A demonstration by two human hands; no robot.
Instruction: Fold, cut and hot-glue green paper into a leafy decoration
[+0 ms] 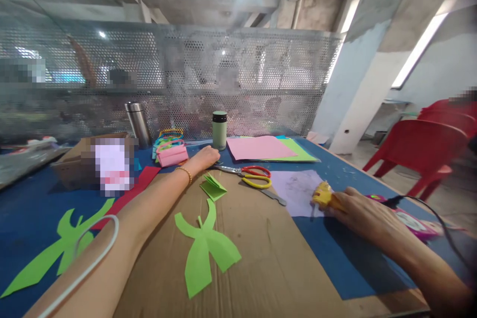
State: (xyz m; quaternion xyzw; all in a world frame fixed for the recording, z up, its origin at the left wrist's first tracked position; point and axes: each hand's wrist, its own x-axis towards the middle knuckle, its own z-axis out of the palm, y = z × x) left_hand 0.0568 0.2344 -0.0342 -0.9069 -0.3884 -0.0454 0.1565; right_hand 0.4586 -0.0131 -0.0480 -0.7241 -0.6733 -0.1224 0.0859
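My right hand [348, 203] is closed around a yellow hot glue gun [323, 196], its nozzle over a lilac paper sheet [296, 189]. Stretched far forward, my left hand [204, 158] has its fingers curled beside the scissors' tips and in front of a green bottle [219, 131]; what it grips, if anything, is hidden. The scissors [257, 177], with red and yellow handles, lie by a grey flat blade [274, 197]. A folded green paper piece [213, 188] and a green paper cutout [204, 248] rest on the cardboard [268, 268]. Another green cutout [70, 238] lies partly behind my left forearm.
Pink paper [261, 148] covers other coloured sheets at the back. Small paper bags [171, 154], a steel flask [137, 124] and a cardboard box [76, 164] stand at left. A black cable [439, 218] and a magenta object [413, 221] are near my right wrist. Red chairs [425, 144] stand beyond.
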